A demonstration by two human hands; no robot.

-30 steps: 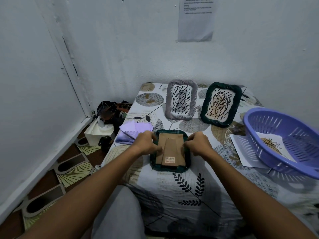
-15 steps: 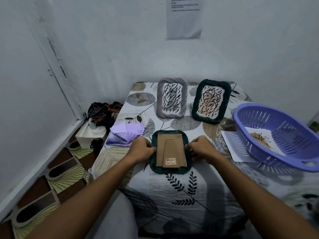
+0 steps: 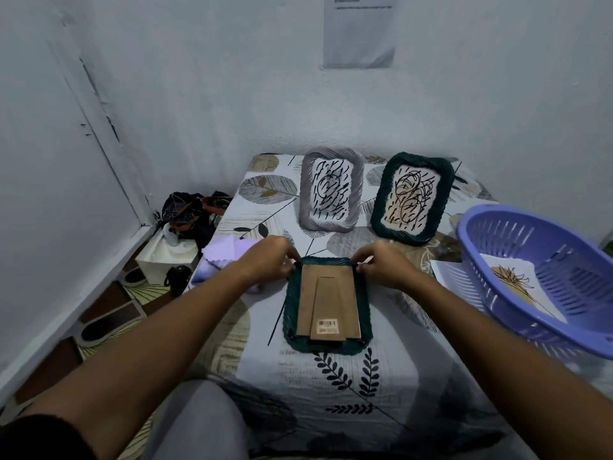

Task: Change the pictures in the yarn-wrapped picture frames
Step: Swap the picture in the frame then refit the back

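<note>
A dark green yarn-wrapped frame (image 3: 363, 327) lies face down on the patterned cloth, its brown cardboard back (image 3: 331, 297) and stand facing up. My left hand (image 3: 268, 260) pinches at the frame's far left corner. My right hand (image 3: 384, 263) pinches at its far right corner. Behind them a grey yarn frame (image 3: 356, 194) and a second dark green frame (image 3: 441, 197) lean upright, each with a scribbled picture. A loose picture (image 3: 517, 287) with a leaf drawing lies in the purple basket (image 3: 497, 234).
White paper sheets (image 3: 447, 280) lie under the basket's left edge. A lilac cloth (image 3: 222, 257) sits at the table's left edge. On the floor to the left are a white box (image 3: 166, 257) and dark bags (image 3: 189, 210). White walls close in behind and left.
Both hands have slid from the middle of the frame's sides up to its far corners. The camera has moved closer; the frame itself has stayed put.
</note>
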